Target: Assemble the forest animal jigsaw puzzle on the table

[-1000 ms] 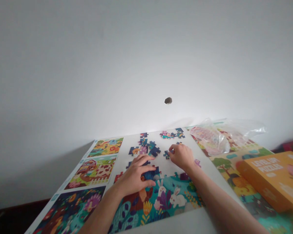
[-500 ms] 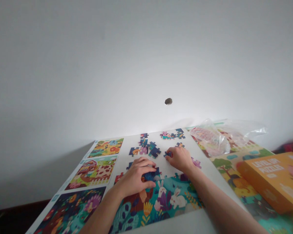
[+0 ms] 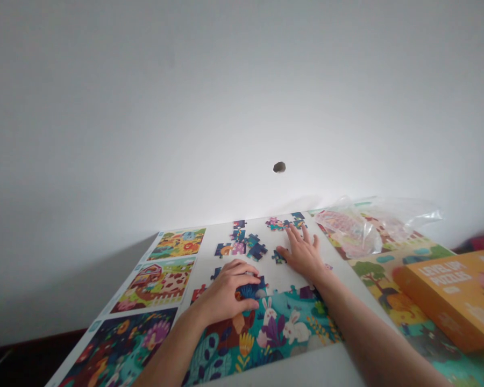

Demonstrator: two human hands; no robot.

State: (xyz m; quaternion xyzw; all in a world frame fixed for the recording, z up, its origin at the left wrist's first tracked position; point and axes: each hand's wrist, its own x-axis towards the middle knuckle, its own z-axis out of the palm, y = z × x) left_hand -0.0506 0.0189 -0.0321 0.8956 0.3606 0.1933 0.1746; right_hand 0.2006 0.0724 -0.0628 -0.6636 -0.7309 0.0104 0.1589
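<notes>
A partly joined jigsaw puzzle (image 3: 284,328) with white rabbits and plants lies on the white table (image 3: 306,365). My left hand (image 3: 234,285) rests on its upper left part, fingers curved and apart, thumb near a dark blue piece. Farther right, my right hand (image 3: 304,251) is spread over loose pieces, its thumb at a small dark blue puzzle piece (image 3: 279,257). Its fingertips reach toward a pink and teal cluster of pieces (image 3: 277,223) at the back. Left of it lie several dark blue pieces (image 3: 257,250) and a piece with a pink figure (image 3: 239,248). My palms hide some pieces.
Three picture panels stand in a column at left, among them a farm picture (image 3: 155,283). On the right, an orange puzzle box (image 3: 447,290) sits on a printed sheet (image 3: 375,274), with a clear plastic bag (image 3: 358,231) behind it. A white wall (image 3: 226,107) with a hole rises behind.
My right hand has opened from a pinch near the small dark blue piece, and its fingers now stretch toward the back pieces. My left hand stays on the puzzle.
</notes>
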